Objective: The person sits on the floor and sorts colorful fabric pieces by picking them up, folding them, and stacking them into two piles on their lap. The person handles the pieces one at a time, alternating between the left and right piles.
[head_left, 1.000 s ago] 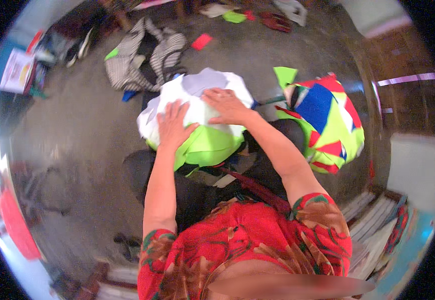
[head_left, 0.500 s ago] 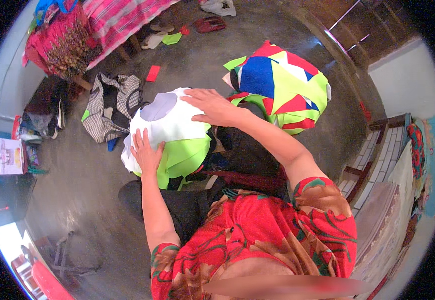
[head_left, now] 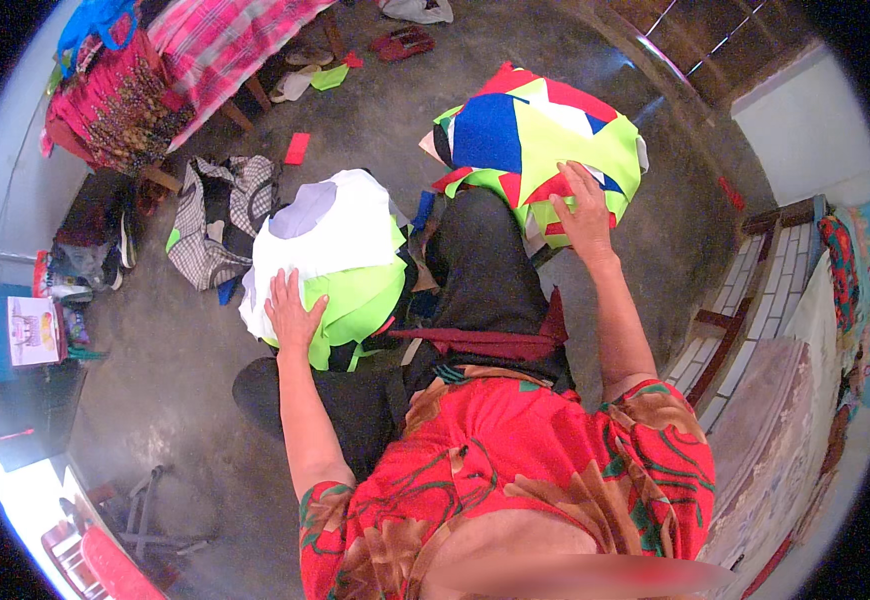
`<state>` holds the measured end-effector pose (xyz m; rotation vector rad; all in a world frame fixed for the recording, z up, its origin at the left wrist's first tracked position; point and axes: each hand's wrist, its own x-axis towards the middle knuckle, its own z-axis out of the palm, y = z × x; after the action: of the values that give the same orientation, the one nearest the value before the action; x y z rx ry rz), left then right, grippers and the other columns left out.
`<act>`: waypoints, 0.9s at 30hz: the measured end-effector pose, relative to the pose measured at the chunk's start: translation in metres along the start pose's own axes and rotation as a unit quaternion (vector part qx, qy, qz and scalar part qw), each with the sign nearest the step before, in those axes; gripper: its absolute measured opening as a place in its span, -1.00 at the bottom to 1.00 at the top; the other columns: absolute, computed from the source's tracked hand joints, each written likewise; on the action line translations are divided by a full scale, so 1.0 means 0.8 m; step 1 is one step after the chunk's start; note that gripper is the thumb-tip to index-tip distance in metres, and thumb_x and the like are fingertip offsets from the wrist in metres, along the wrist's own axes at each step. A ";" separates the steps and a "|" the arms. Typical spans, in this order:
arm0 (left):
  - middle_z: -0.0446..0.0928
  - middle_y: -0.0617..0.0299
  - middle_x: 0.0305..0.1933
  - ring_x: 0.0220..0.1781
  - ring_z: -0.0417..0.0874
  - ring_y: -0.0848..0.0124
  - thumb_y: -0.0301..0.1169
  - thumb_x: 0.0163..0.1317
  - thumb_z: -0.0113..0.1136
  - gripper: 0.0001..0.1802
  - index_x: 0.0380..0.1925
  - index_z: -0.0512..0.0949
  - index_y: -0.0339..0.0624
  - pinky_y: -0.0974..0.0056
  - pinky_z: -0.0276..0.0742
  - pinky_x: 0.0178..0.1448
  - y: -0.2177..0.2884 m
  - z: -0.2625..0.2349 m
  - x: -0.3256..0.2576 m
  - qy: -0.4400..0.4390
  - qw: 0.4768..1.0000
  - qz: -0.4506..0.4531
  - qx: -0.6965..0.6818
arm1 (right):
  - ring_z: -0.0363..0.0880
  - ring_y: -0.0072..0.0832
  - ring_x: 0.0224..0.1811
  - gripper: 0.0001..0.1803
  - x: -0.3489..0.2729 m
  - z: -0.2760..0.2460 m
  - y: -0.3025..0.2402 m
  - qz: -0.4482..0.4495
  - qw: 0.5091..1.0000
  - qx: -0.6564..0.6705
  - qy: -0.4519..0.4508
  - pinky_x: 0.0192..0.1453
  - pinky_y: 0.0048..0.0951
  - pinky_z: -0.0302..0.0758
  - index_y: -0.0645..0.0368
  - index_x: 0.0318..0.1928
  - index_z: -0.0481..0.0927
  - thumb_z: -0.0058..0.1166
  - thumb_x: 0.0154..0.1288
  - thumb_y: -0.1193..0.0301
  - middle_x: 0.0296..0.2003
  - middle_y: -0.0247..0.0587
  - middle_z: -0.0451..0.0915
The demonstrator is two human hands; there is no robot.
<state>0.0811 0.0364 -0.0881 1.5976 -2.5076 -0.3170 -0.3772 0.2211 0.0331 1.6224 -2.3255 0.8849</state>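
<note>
A heap of fabric pieces (head_left: 360, 290), white and grey on top and neon green below, lies in front of my left knee. My left hand (head_left: 293, 312) rests on its near left side with the fingers spread flat. Farther right sits a second heap of cloth pieces (head_left: 485, 140) in blue, neon green, red and white. On that heap's near right side is my right hand (head_left: 585, 215), fingers apart and gripping nothing. What lies under the top layers of both heaps is hidden.
A checked bag (head_left: 195, 240) lies on the floor left of the white heap. Beyond it are a small red scrap (head_left: 297, 149) and a green scrap (head_left: 330, 77). A pink checked cloth (head_left: 220, 60) covers furniture at the far left. White brick-patterned panels (head_left: 730, 330) stand at right.
My right hand has left the white and green heap and moved right onto the multicoloured one. The left hand stays on the white heap. The view has shifted slightly.
</note>
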 end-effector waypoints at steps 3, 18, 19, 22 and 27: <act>0.08 0.04 0.42 0.46 0.05 0.08 0.00 -0.02 0.32 -0.10 0.31 0.20 -0.05 -0.23 0.02 0.36 -0.004 0.002 -0.004 -0.035 0.999 -0.004 -0.013 | 0.33 -0.14 0.25 -0.36 -0.001 0.003 0.002 -0.003 1.000 -0.001 -0.003 0.29 -0.19 0.26 0.09 0.21 0.40 0.24 0.05 0.45 0.20 -0.06 0.38; 0.15 -0.02 0.38 0.41 0.14 0.06 -0.24 0.05 0.30 -0.38 0.14 0.39 -0.14 -0.11 0.05 0.38 0.006 -0.045 -0.056 0.045 0.997 -0.032 -0.061 | 0.52 -0.20 0.07 -0.57 0.023 0.039 0.005 -0.028 0.999 0.028 -0.013 0.16 -0.23 0.41 -0.07 -0.03 0.63 0.22 -0.01 0.47 0.04 -0.15 0.56; 0.17 -0.02 0.37 0.39 0.18 0.05 -0.26 0.05 0.30 -0.40 0.12 0.41 -0.15 -0.08 0.07 0.37 0.005 -0.046 -0.061 0.064 0.995 -0.030 -0.074 | 0.51 -0.21 0.08 -0.55 0.025 0.036 0.006 -0.032 0.999 0.029 -0.022 0.17 -0.26 0.42 -0.05 -0.02 0.62 0.22 -0.01 0.50 0.05 -0.15 0.55; 0.29 -0.02 0.30 0.31 0.30 0.06 -0.32 0.06 0.28 -0.49 0.05 0.48 -0.17 0.01 0.14 0.35 0.022 -0.058 -0.078 0.134 0.983 -0.048 -0.117 | 0.51 -0.24 0.08 -0.61 0.024 0.038 0.019 -0.031 0.998 0.036 -0.045 0.14 -0.34 0.44 0.00 -0.02 0.64 0.17 0.07 0.52 0.08 -0.17 0.54; 0.42 -0.03 0.21 0.27 0.40 0.12 -0.42 0.09 0.25 -0.62 -0.03 0.55 -0.18 0.17 0.27 0.34 0.045 -0.064 -0.098 0.154 0.934 -0.130 -0.295 | 0.57 -0.26 -0.03 -0.79 0.025 0.040 0.027 -0.001 0.996 0.082 -0.022 0.07 -0.36 0.47 0.07 -0.14 0.69 0.18 0.18 0.40 -0.04 -0.11 0.61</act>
<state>0.0949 0.1174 -0.0309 1.5603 -1.7397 -0.7100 -0.3983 0.1918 0.0084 1.7225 -2.3340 1.0765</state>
